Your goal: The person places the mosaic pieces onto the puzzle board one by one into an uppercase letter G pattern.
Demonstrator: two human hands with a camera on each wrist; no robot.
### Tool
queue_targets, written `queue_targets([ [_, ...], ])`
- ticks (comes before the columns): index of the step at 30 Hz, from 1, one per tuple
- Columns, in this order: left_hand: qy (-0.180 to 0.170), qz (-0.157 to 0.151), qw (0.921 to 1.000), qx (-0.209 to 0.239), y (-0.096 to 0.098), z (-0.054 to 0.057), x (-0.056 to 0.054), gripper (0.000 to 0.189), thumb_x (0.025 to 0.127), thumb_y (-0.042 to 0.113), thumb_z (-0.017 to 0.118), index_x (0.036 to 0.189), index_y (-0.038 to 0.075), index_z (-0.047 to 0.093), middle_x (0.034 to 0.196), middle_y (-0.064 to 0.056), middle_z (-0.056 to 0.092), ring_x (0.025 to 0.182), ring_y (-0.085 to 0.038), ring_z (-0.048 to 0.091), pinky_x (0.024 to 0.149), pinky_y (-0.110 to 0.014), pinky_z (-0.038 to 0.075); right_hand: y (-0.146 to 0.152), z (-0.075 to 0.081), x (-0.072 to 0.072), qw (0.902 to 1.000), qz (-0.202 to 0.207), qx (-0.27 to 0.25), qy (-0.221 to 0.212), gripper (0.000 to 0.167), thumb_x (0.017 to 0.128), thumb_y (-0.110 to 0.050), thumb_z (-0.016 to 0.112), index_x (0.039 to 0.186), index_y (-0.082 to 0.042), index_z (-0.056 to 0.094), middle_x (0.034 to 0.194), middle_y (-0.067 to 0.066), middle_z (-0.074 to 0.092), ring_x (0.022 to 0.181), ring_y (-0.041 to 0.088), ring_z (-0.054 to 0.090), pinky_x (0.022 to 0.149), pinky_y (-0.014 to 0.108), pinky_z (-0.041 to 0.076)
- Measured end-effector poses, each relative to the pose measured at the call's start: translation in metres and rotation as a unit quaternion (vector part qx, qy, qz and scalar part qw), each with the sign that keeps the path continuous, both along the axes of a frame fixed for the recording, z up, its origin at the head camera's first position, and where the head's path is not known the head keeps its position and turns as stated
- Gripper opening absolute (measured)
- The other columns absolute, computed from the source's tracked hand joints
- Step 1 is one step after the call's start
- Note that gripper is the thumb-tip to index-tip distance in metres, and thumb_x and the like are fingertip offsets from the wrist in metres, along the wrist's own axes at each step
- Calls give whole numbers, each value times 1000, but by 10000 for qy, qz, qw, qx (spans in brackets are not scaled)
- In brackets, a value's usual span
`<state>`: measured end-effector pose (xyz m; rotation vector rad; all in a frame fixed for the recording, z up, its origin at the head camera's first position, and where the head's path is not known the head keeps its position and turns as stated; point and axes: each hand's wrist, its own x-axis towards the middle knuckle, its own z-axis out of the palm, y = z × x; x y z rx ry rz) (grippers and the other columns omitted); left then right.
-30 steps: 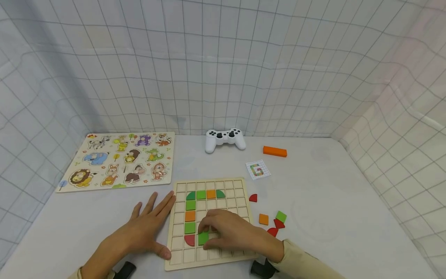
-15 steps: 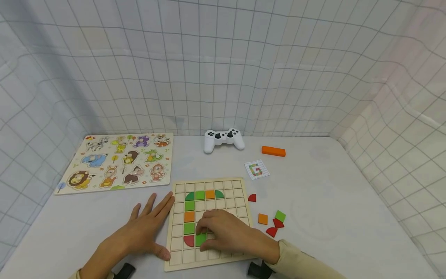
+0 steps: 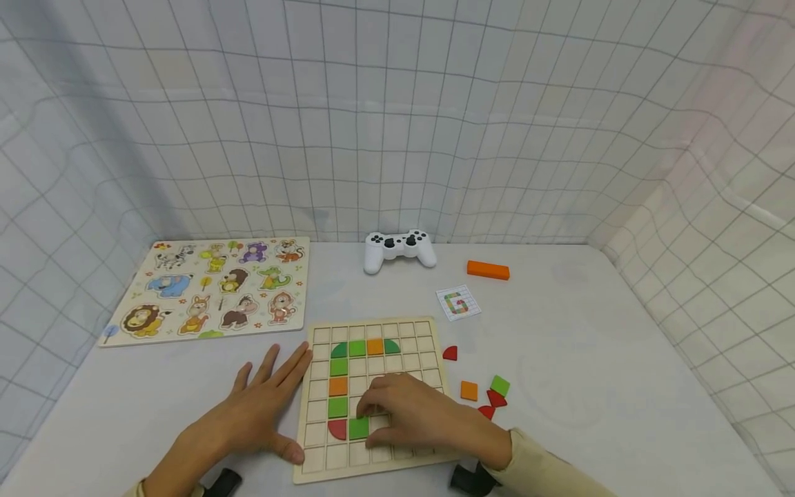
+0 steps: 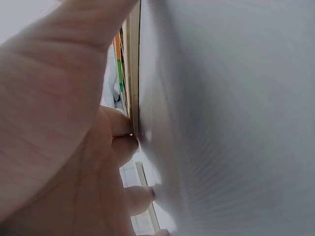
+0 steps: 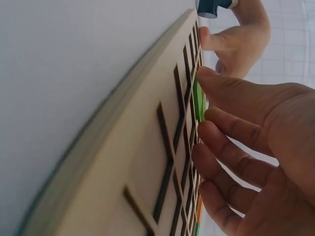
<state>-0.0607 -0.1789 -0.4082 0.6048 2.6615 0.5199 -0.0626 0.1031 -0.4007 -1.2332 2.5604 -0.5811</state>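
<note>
A wooden grid board lies before me, with green, orange and red tiles in some of its cells. My left hand rests flat with fingers spread, its fingertips and thumb at the board's left edge. Over the lower middle of the board, my right hand has its thumb and index fingertips apart at two edges of a green square tile. That tile lies flat in a cell beside a red quarter-circle tile. In the right wrist view the green tile shows between thumb and index finger, the other fingers loosely bent.
Right of the board lie an orange square tile, a green tile and several red pieces. Behind are a pattern card, an orange block, a white game controller and an animal puzzle board.
The green square tile has slid left and settled flat in the cell beside the red piece. My right hand has shifted slightly right off it. The left hand stays in place.
</note>
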Motion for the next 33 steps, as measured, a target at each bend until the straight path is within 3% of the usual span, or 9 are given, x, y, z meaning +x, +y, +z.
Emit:
queue_targets([
  [10, -9, -22, 10000, 54, 0, 1, 0, 149, 45, 74, 80, 162, 12, 11, 170, -10, 5, 150, -53, -2, 108, -80, 1, 38, 11, 3, 9961, -810, -158, -310, 28, 87, -32, 79, 112, -22, 71, 108, -14, 67, 100, 4, 56, 94, 25, 48],
  [20, 16, -21, 9999, 98, 0, 1, 1, 149, 45, 74, 80, 162, 11, 12, 170, -11, 7, 150, -54, -2, 108, -80, 1, 88, 16, 2, 9892, -1322, -613, -124, 33, 85, -25, 81, 114, -15, 69, 105, -7, 67, 99, 11, 59, 91, 30, 50],
  [29, 12, -16, 10000, 54, 0, 1, 1, 149, 45, 75, 80, 162, 11, 13, 170, -11, 7, 150, -55, -2, 108, -80, 1, 115, 9, 1, 9807, -1798, -709, -282, 28, 82, -26, 84, 104, -22, 67, 102, -12, 65, 97, 11, 59, 86, 32, 52],
  [33, -45, 5, 10000, 31, 0, 1, 1, 149, 45, 75, 80, 162, 11, 13, 170, -11, 6, 150, -54, -3, 108, -80, 1, 124, 3, -2, 9805, -1779, -766, -335, 28, 82, -24, 84, 103, -22, 67, 102, -13, 65, 97, 11, 59, 84, 28, 53],
])
